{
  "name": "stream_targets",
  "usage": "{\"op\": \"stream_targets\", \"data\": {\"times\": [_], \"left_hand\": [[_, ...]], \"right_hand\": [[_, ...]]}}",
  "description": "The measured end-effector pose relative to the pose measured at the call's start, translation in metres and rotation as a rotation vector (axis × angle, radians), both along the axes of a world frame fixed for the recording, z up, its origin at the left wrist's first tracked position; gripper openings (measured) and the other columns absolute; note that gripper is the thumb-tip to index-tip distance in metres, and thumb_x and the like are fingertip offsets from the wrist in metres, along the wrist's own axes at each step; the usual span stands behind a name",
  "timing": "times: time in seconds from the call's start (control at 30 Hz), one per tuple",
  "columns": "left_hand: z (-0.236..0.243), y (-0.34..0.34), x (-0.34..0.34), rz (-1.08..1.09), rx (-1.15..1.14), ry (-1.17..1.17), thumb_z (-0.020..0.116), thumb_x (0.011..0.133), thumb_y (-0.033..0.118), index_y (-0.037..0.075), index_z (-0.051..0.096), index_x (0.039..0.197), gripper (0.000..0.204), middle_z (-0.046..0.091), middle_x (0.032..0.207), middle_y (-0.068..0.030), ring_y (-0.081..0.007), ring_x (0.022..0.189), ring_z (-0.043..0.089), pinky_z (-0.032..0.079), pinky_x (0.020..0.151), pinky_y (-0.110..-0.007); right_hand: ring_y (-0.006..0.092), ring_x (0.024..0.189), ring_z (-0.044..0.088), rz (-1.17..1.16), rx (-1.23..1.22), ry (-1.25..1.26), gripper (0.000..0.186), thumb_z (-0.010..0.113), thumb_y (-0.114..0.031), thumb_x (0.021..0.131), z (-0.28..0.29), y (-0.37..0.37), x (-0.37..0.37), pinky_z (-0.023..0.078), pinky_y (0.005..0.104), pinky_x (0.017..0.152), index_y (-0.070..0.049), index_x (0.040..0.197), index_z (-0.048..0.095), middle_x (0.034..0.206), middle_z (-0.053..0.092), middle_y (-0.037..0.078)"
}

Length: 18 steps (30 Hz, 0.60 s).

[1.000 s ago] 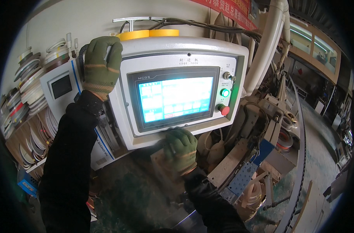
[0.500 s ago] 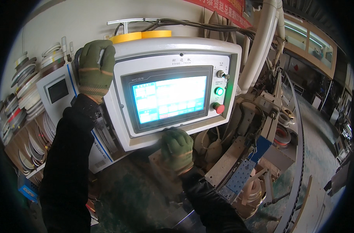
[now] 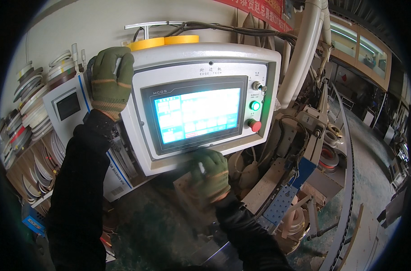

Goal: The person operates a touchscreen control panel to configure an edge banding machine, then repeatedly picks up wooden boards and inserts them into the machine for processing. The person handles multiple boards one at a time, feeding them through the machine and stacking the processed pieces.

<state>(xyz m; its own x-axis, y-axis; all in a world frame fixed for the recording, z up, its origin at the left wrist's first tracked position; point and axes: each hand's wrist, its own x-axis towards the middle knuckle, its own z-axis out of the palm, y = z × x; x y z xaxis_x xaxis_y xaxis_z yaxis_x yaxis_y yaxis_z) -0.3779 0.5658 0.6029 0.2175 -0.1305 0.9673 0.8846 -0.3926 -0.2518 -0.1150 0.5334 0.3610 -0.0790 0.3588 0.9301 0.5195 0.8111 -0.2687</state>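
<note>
Knit-gloved fingers (image 3: 107, 58) of left hand (image 3: 110, 81) gripping boxy white control panel (image 3: 205, 58) corner

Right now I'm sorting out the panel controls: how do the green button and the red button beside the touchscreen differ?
The green button sits higher on the control panel, while the red button sits below it, nearer the panel's lower edge. The green button glows as if lit; the red button looks unlit. The green button lies flatter in a ring, while the red button stands out like a mushroom cap. Both are round and lie right of the touchscreen, away from both gloved hands.
</note>
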Motion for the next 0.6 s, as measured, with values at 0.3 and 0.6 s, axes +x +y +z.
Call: {"op": "stream_targets", "data": {"times": [0.3,0.6], "left_hand": [[-0.003,0.001,-0.002,0.032,-0.074,-0.045,0.067,0.099,0.011,0.005,0.066,0.116,0.019,0.066,0.115,-0.0146,-0.0324,0.108,0.065,0.053,0.097,-0.043],[-0.003,0.002,-0.005,0.042,-0.120,-0.053,0.065,0.101,0.012,0.004,0.066,0.119,0.020,0.065,0.119,-0.0153,-0.0318,0.112,0.064,0.052,0.101,-0.042]], "right_hand": [[0.0260,0.068,0.069,0.087,-0.118,0.183,0.042,0.074,-0.013,0.090,0.040,0.016,0.018,0.056,0.0375,0.063,-0.004,0.129,0.064,0.084,0.068,0.011],[0.0222,0.065,0.070,-0.021,-0.147,0.053,0.066,0.077,-0.016,0.091,0.070,0.022,0.028,0.057,0.0371,0.063,-0.003,0.148,0.046,0.074,0.068,0.009]]}}
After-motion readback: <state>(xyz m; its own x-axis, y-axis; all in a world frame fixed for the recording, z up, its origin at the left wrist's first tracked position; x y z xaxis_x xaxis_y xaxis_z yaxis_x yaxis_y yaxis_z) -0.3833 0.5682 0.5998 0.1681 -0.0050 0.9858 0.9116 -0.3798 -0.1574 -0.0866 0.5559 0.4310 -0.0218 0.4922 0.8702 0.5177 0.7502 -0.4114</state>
